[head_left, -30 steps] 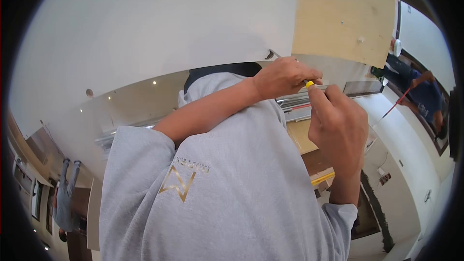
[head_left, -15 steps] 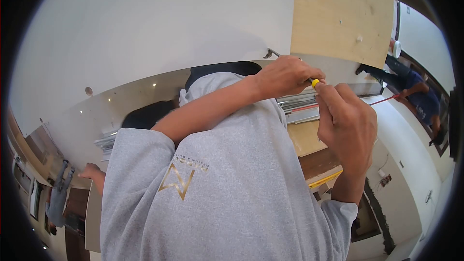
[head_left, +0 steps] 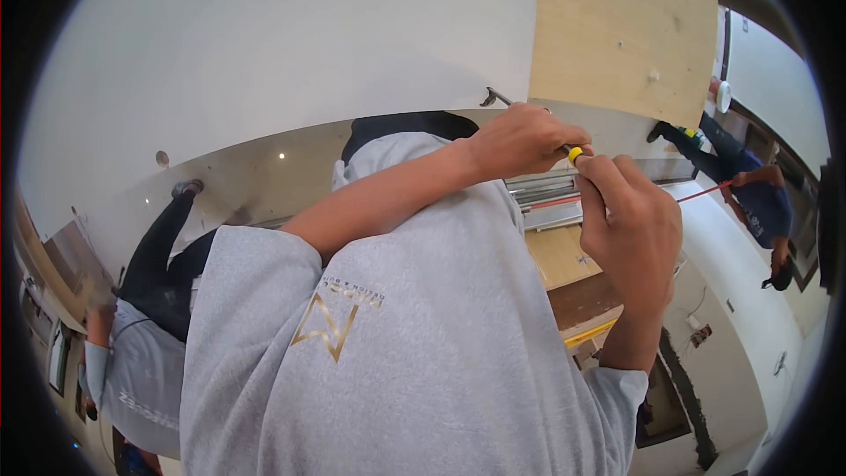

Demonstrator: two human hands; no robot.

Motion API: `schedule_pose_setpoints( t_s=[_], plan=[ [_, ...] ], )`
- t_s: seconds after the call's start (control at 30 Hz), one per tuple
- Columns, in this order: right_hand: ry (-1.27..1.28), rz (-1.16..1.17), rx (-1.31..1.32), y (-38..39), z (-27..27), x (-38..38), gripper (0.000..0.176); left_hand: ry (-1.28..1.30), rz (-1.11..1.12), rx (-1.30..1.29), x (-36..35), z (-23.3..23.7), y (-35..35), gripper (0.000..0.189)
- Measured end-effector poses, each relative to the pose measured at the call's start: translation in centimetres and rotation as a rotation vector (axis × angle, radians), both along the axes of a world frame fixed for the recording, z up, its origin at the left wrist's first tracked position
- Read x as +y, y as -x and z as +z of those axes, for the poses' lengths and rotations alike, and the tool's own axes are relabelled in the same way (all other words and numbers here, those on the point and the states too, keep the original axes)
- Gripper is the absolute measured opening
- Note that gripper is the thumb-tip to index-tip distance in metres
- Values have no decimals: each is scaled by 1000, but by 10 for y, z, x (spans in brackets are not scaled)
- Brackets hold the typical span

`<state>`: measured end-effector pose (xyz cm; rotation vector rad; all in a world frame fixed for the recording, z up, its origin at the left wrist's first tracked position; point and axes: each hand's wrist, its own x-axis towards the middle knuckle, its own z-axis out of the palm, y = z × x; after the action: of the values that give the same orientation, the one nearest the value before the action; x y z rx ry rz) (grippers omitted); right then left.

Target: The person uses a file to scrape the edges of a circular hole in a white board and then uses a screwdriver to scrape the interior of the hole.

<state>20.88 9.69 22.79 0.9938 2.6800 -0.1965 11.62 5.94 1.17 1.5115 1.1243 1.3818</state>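
A thin metal tool [head_left: 502, 97] lies against the lower edge of the white panel [head_left: 308, 35], its dark tip beside a small dark notch. My left hand [head_left: 522, 139] is wrapped round the tool's shaft, close to the panel edge. Just past it shows a yellow collar [head_left: 575, 155]. My right hand [head_left: 630, 222] is closed at that end, its fingers hiding the rest of the tool. A pale wooden panel [head_left: 621, 31] adjoins the white one.
At the left, a person in grey [head_left: 145, 379] is close to my left side. Another person in dark blue [head_left: 765, 203] holds a red rod at the right. Long metal strips [head_left: 546, 192] lie below, near a brown board [head_left: 582, 302].
The person in grey now shows large at the left, where a hand was visible before. The person in dark blue has shifted posture. My hands have barely moved on the tool.
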Motion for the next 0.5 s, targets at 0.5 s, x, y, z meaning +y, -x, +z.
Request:
schedule_pose_setpoints(
  t_s=[0.5],
  plan=[
    [-27, 178, -14, 30, -8, 2, 18, -70, 209, -46, -7, -12, 5, 31]
  ],
)
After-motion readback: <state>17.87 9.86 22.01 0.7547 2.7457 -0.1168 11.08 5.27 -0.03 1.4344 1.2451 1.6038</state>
